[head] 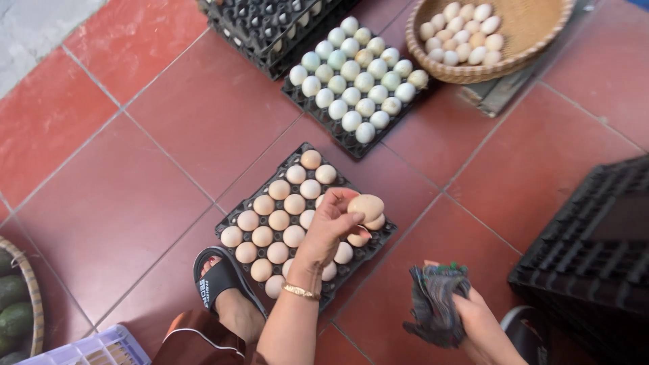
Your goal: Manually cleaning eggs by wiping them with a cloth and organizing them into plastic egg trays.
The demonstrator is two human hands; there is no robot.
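1. Left hand [331,226]: forearm rises from the 6 o'clock edge, wrist bent, a thin gold bracelet [301,292] around it. Fingers and thumb are curled around a large pale brown egg [366,206], held just above the tray below.
2. Black moulded egg tray with brown eggs [297,157]: lies on the floor at frame centre, set cornerwise, nearly full. The held egg hovers over its 3 o'clock corner, touching or just clear of the eggs seated there; which one cannot be told.
3. Right hand [476,314]: enters from the 5 o'clock edge, fingers closed around a crumpled dark grey cloth [433,301], which hangs down past the palm. It is well apart from the tray.
4. Second black tray of pale blue-white eggs [351,145]: at 12 o'clock from the brown tray, just beside it, full.
5. Stack of empty black trays [260,30]: at 11 o'clock, touching the pale-egg tray.
6. Round woven basket [466,73]: at 1 o'clock, holding cream-coloured eggs.
7. Black plastic crate [595,250]: at 3 to 4 o'clock.
8. Foot in a black slide sandal [220,284]: at 7 o'clock, its toe touching the brown tray's edge.
9. Red tiled floor [135,169]: under everything.
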